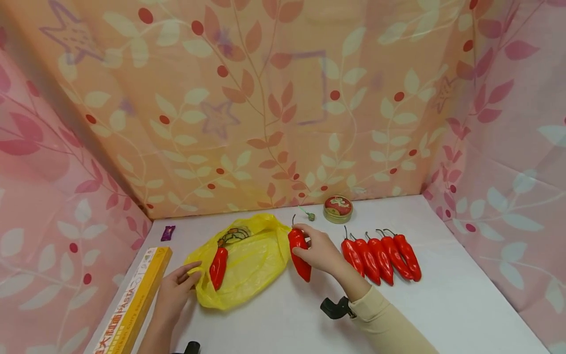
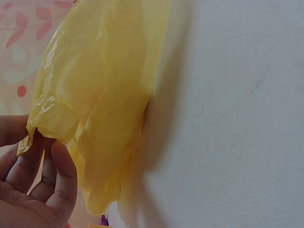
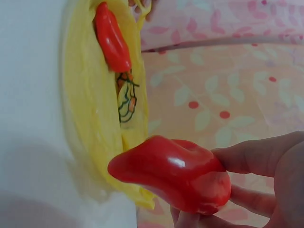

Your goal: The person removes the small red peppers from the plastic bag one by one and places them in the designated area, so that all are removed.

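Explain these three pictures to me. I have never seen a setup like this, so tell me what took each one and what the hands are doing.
There is no machine here: a person wears three cameras. The big picture comes from the head, looking down at a white table. The other two come from cameras on each wrist.

The left hand pinches the edge of a yellow plastic bag, seen close up from the left wrist. One red pepper already lies on the bag. The right hand grips another red pepper beside the bag.

Also on the table: a row of five peppers, a round tin, a yellow box and a small purple wrapper.
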### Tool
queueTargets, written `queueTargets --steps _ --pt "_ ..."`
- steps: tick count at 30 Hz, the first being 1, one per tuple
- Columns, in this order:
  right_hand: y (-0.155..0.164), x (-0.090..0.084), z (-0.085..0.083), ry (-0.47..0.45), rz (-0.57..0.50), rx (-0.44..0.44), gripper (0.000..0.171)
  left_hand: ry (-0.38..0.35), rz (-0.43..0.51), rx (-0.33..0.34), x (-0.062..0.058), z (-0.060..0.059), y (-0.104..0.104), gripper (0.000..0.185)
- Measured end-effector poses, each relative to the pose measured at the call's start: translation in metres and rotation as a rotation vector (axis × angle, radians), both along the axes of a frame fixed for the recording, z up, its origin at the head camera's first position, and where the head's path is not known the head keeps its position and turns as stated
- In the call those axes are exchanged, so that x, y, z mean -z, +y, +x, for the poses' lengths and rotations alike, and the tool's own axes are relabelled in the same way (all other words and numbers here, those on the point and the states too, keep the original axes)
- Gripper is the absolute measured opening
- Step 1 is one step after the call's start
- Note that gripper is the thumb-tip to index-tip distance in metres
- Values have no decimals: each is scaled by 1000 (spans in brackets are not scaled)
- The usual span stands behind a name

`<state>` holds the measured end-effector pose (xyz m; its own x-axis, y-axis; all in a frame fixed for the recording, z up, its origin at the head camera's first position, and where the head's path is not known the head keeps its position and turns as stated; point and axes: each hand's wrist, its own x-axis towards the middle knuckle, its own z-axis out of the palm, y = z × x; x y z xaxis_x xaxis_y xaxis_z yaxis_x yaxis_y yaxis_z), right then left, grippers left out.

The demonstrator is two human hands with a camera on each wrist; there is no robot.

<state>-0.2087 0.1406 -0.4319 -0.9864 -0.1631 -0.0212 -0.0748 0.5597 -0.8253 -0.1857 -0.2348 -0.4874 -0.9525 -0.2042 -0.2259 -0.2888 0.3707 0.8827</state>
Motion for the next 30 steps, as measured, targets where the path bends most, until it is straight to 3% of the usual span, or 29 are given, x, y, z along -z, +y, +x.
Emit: queueTargets --steps 12,22,30 --pt "39 24 -1 -36 25 140 58 21 12 5 3 0 -5 40" --pt "69 39 1 -14 219 197 61 11 17 -11 1 1 -7 42" --pt "72 43 3 8 345 218 62 13 11 -7 0 1 -7 41"
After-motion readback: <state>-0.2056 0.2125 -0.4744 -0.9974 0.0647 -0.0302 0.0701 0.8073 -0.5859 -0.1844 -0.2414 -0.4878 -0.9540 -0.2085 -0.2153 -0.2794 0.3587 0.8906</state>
